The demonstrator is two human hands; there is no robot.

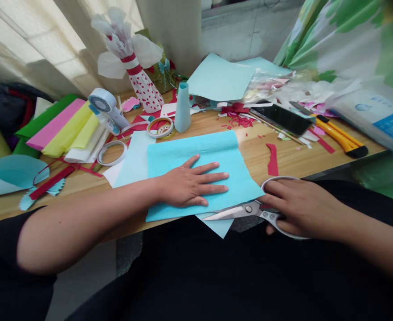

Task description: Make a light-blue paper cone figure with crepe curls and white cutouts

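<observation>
Well, from the head camera, the left hand (190,183) lies open and flat, fingers spread, on a sheet of blue crepe paper (196,151), pressing it against a wooden desk (283,165). The right hand (303,209) is closed around the handles of a pair of scissors (250,211), just below the sheet, their blades lying along its lower edge over a paler blue scrap (218,226).

Beyond the sheet stand a paper cone (182,109) and a tape roll (159,128), with a red-dotted paper flower (143,87) behind them. Left of the sheet lie a second tape ring (111,153), a tape dispenser (106,109), and a stack of pink, yellow and green paper (63,129). Right of the sheet, a red strip (272,159) lies on the wood; farther back are a phone (280,119), red snippets (238,120), and a yellow utility knife (341,138). Behind the sheet, a pale blue card (219,78) leans near a plastic bag (266,87).

Far beyond the sheet, a pale curtain (26,53) hangs back left, a concrete pillar (169,31) rises at the center, and green-patterned fabric (343,40) hangs back right.
</observation>
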